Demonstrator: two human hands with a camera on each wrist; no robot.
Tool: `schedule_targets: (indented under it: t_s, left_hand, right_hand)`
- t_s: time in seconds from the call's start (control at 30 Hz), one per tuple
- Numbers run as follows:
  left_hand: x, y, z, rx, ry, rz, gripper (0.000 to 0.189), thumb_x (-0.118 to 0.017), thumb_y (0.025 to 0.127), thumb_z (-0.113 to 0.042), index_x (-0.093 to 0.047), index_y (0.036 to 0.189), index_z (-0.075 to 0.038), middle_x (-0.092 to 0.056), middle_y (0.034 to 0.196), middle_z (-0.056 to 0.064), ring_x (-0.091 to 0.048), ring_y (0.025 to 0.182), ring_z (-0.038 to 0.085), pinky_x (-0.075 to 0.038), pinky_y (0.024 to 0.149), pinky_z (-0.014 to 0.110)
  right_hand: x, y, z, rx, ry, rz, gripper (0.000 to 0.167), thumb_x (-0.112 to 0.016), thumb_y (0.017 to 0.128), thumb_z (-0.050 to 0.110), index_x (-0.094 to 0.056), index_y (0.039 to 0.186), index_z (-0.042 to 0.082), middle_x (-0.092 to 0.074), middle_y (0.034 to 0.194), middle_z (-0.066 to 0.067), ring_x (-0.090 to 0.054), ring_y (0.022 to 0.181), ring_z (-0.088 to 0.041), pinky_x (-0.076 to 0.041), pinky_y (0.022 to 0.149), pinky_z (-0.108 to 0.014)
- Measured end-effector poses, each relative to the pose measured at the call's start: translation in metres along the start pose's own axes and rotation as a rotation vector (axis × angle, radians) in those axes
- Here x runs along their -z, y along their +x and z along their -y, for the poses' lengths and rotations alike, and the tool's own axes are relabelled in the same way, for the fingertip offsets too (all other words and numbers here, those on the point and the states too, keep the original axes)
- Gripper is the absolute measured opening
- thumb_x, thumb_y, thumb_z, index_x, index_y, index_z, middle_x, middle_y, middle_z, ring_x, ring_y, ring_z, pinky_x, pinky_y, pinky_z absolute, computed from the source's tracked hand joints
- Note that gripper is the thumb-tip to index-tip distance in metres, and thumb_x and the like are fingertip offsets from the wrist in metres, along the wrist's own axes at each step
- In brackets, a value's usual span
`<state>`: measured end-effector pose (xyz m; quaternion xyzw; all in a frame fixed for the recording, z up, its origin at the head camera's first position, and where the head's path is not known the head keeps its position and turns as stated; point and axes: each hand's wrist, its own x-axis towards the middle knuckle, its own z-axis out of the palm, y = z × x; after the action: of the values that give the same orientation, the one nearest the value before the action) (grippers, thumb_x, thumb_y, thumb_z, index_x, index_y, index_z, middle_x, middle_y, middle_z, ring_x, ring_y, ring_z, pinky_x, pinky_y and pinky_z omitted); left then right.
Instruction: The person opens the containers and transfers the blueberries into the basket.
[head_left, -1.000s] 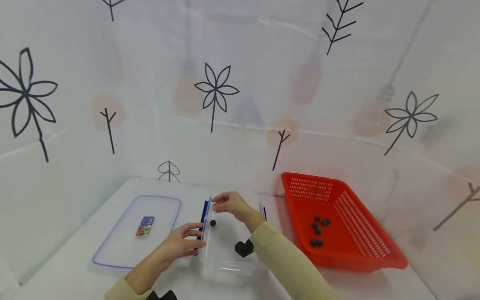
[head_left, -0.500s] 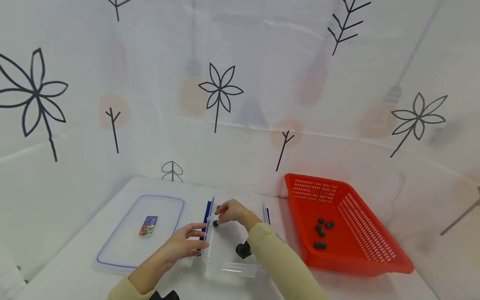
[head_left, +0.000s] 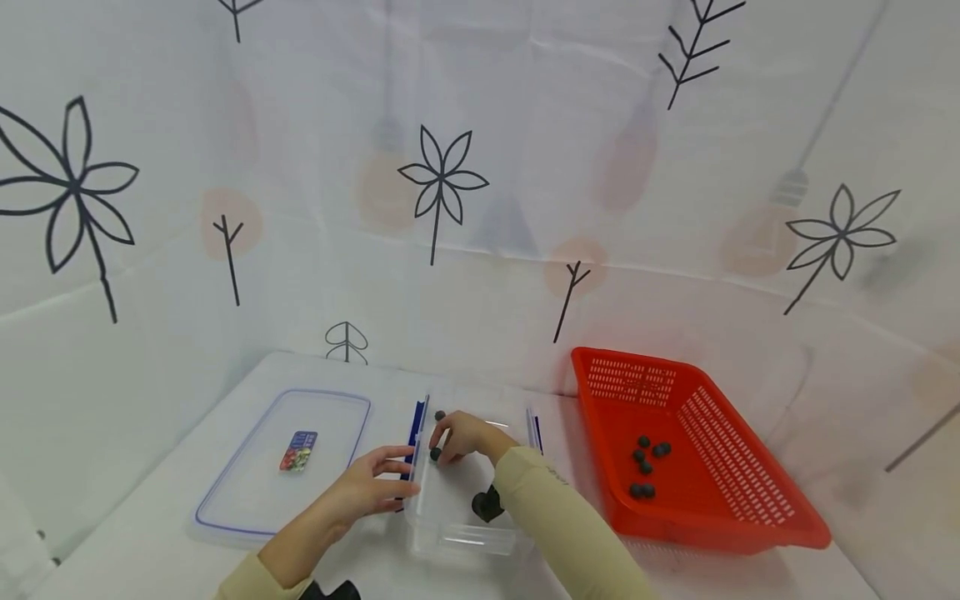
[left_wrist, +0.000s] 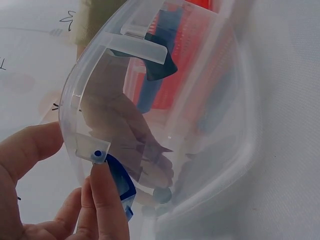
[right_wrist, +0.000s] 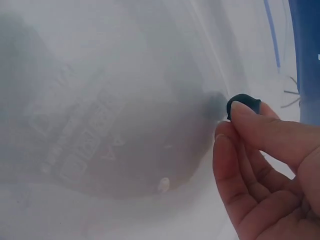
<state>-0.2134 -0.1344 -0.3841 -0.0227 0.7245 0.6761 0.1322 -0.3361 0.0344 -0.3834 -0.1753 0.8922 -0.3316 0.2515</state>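
In the head view a clear plastic box (head_left: 465, 542) with blue side clips sits in the middle of the white table. Inside it, my right hand (head_left: 467, 437) pinches a small dark ball (head_left: 435, 454) between thumb and fingers, close to the left wall. The right wrist view shows this ball (right_wrist: 243, 103) at the thumb tip. Farther back along the same wall lies another dark ball (head_left: 440, 415). My left hand (head_left: 371, 483) rests against the box's left side with extended fingers. In the left wrist view its fingertips touch near a blue clip (left_wrist: 120, 180), the thumb at the rim.
To the right stands a red slotted basket (head_left: 750, 442) with several dark balls (head_left: 645, 467) in it. A clear lid (head_left: 247, 492) with a blue edge lies at the left, bearing a colourful label (head_left: 298, 452). A patterned white curtain (head_left: 480, 308) hangs behind the table.
My right hand has moved from the back of the box toward the front and now pinches the nearer ball. The rear ball has come into view. The left hand has stayed at the wall.
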Motion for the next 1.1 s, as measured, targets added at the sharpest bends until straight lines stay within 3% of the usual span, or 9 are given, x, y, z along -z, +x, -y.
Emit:
schedule_targets:
  t_s: [0.17, 0.43, 0.63, 0.8, 1.1]
  left_hand:
    - [-0.001, -0.001, -0.001, 0.000, 0.004, -0.001, 0.062, -0.072, 0.079, -0.005, -0.044, 0.134, 0.000, -0.053, 0.118, 0.017, -0.058, 0.090, 0.021, -0.054, 0.078, 0.039]
    - [-0.001, 0.000, -0.001, -0.008, 0.009, 0.000, 0.061, -0.072, 0.080, -0.005, -0.044, 0.133, 0.001, -0.053, 0.117, 0.017, -0.059, 0.090, 0.022, -0.054, 0.078, 0.039]
    - [0.000, 0.001, 0.002, -0.018, -0.003, 0.008, 0.062, -0.073, 0.079, -0.004, -0.043, 0.133, 0.002, -0.052, 0.117, 0.018, -0.059, 0.089, 0.021, -0.054, 0.078, 0.039]
    - [0.000, 0.000, 0.003, -0.010, 0.004, -0.001, 0.064, -0.073, 0.078, -0.005, -0.043, 0.134, 0.002, -0.053, 0.118, 0.017, -0.059, 0.090, 0.021, -0.054, 0.079, 0.039]
    - [-0.001, 0.002, 0.005, -0.016, 0.011, -0.008, 0.065, -0.074, 0.078, -0.005, -0.042, 0.134, 0.001, -0.053, 0.117, 0.016, -0.059, 0.090, 0.021, -0.054, 0.078, 0.040]
  right_hand:
    - [0.004, 0.000, -0.001, 0.001, 0.001, 0.014, 0.016, -0.069, 0.077, -0.008, -0.066, 0.090, 0.001, -0.061, 0.072, -0.005, -0.055, 0.060, -0.013, -0.055, 0.062, -0.026]
    - [0.020, -0.006, 0.007, 0.103, 0.163, -0.028, 0.017, -0.068, 0.078, -0.006, -0.065, 0.095, -0.003, -0.063, 0.075, -0.008, -0.061, 0.065, -0.016, -0.056, 0.066, -0.031]
    - [0.039, -0.023, 0.019, 0.161, 0.225, -0.061, 0.019, -0.068, 0.082, -0.002, -0.064, 0.100, -0.004, -0.065, 0.080, -0.012, -0.063, 0.069, -0.018, -0.056, 0.071, -0.033]
    - [0.052, -0.042, 0.025, 0.174, 0.199, -0.128, 0.019, -0.066, 0.084, 0.001, -0.064, 0.103, -0.002, -0.064, 0.082, -0.012, -0.064, 0.073, -0.024, -0.056, 0.071, -0.031]
    - [0.076, -0.085, 0.015, 0.226, 0.190, -0.292, 0.019, -0.064, 0.087, 0.005, -0.063, 0.106, 0.004, -0.063, 0.086, -0.011, -0.064, 0.075, -0.019, -0.055, 0.077, -0.032]
